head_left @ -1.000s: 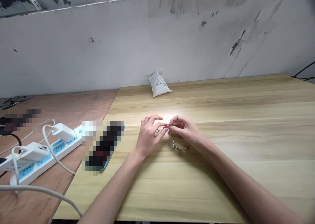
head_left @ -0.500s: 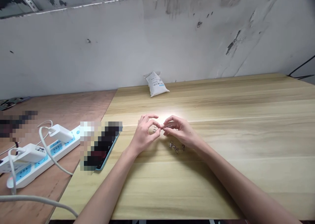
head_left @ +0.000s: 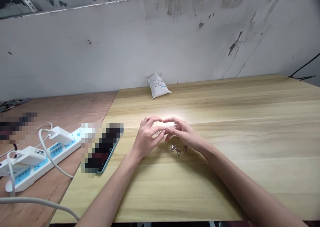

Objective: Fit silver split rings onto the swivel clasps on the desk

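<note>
In front of the white packet (head_left: 159,87), left hand (head_left: 145,136) and right hand (head_left: 187,133) are held tip to tip, any grip can't be seen; farther from it, metal clips (head_left: 175,148) are left loose, none seen finished

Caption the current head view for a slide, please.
Left hand and right hand close together over a wood-grain tabletop, near small metal clasps.

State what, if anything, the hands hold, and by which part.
Left hand and right hand seem to pinch something small between fingertips; its identity and gripped part are hidden.
</note>
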### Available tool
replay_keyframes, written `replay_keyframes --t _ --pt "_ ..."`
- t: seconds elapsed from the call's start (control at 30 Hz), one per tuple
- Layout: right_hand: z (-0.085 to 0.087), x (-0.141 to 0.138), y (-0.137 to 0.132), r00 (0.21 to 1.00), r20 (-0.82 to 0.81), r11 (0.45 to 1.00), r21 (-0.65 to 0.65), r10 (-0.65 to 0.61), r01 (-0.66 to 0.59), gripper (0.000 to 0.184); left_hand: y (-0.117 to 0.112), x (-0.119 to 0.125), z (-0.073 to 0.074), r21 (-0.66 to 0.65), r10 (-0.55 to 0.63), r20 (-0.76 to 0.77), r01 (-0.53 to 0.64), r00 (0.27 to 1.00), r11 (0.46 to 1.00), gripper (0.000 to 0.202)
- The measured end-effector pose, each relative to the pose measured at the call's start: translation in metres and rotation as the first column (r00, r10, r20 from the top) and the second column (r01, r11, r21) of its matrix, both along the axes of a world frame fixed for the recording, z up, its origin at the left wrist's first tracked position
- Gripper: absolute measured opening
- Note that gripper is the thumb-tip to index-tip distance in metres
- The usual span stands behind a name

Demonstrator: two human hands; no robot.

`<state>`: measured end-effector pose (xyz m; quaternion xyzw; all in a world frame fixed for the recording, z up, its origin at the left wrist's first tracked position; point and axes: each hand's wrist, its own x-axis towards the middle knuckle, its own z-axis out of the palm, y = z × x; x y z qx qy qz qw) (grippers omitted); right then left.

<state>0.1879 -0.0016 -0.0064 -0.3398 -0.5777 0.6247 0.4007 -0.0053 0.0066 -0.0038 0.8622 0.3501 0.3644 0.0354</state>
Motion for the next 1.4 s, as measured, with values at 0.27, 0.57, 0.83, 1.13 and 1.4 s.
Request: replay_keyframes --t 0.27,0.57,0.83,1.13,1.4 --pt "0.003 0.000 0.001 0.998 0.031 0.998 0.040 0.047 -0.048 0.032 0.003 -0.002 -0.001 -0.024 0.021 0.137 -0.017 0.990 1.000 0.008" --pt "-0.002 0.001 0.005 0.973 0.181 0.972 0.213 -0.140 0.101 0.028 0.001 0.000 -0.001 -0.116 0.056 0.154 -0.038 0.986 0.992 0.006" --pt "0.005 0.000 -0.001 0.948 0.275 0.950 0.305 -0.161 0.073 0.023 0.004 -0.002 -0.001 -0.474 0.120 0.245 0.011 0.962 0.880 0.012" --pt "-0.001 -0.004 -0.002 0.904 0.307 0.879 0.457 -0.298 0.135 0.019 0.004 -0.001 0.000 -0.505 0.192 0.270 -0.031 0.944 0.862 0.011" --pt "-0.015 -0.010 -0.001 0.799 0.326 0.666 0.736 -0.504 0.119 0.018 0.011 -0.003 -0.005 -0.697 0.225 0.426 0.160 0.876 0.699 0.026"
